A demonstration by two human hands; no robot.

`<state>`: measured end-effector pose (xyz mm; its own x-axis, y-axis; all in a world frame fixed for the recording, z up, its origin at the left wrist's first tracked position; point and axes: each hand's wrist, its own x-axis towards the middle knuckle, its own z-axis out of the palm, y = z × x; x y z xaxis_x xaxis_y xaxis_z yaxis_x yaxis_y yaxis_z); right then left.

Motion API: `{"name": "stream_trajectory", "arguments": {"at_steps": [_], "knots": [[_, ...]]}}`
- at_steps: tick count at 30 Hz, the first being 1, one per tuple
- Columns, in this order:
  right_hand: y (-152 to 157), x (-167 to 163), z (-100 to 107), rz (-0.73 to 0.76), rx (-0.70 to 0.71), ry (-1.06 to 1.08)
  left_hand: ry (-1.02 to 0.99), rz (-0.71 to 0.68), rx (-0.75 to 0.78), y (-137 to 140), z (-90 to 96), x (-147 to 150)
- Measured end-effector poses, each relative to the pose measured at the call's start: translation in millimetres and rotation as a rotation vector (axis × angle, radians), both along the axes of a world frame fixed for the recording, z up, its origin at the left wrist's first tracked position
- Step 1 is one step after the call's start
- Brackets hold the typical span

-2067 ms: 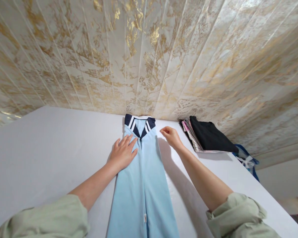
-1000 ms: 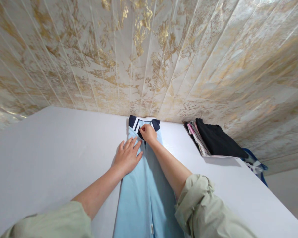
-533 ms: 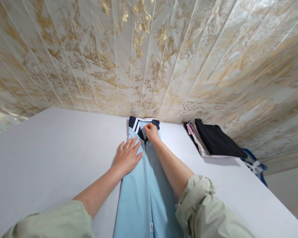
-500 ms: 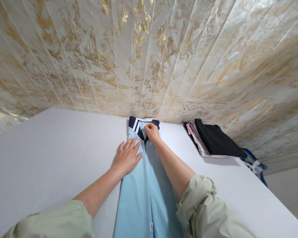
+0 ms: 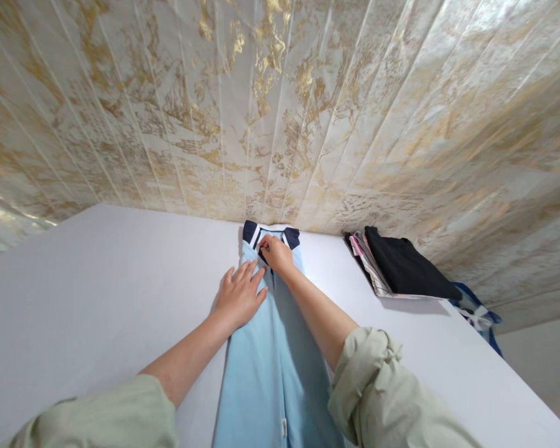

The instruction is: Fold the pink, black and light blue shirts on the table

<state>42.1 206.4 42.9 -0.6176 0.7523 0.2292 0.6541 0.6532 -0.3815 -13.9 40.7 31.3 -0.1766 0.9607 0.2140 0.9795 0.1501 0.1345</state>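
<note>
A light blue garment lies lengthwise on the white table, its far end bearing a navy collar with white stripes. Flat on its left side, just below the collar, rests my left hand with the fingers spread. My right hand is at the collar opening, fingertips pinched together over the left collar edge. What sits between those fingertips is mostly covered by the hand; it looks like the collar's edge. A small white tag shows along the garment's middle line near me.
To the right, a stack of folded clothes with a black piece on top sits near the table's far edge. Blue and white fabric hangs past the right edge. A gold-patterned curtain borders the white table behind.
My right hand has shifted left across the collar opening, from its right side to the left collar edge. More of the right collar flap shows. My left hand stays in place.
</note>
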Motion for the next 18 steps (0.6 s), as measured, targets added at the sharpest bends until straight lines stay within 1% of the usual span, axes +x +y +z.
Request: {"name": "stream_trajectory", "arguments": {"at_steps": [4, 7, 9, 13, 16, 18], "knots": [[0, 0, -3, -0.016, 0.018, 0.008, 0.000, 0.005, 0.007, 1, -1.3, -1], [1, 0, -5, -0.045, 0.000, 0.068, -0.003, 0.002, 0.007, 1, -2.1, -1], [4, 0, -9, -0.081, -0.079, 0.187, -0.006, -0.003, 0.009, 1, -2.4, -1], [16, 1, -13, -0.119, -0.319, 0.516, -0.007, -0.004, 0.010, 0, -2.2, -1], [24, 5, -9, -0.128, -0.385, 0.605, -0.005, -0.006, 0.007, 1, -1.7, -1], [25, 17, 0, -0.132, -0.411, 0.651, -0.009, -0.007, 0.001, 1, -1.3, -1]]}}
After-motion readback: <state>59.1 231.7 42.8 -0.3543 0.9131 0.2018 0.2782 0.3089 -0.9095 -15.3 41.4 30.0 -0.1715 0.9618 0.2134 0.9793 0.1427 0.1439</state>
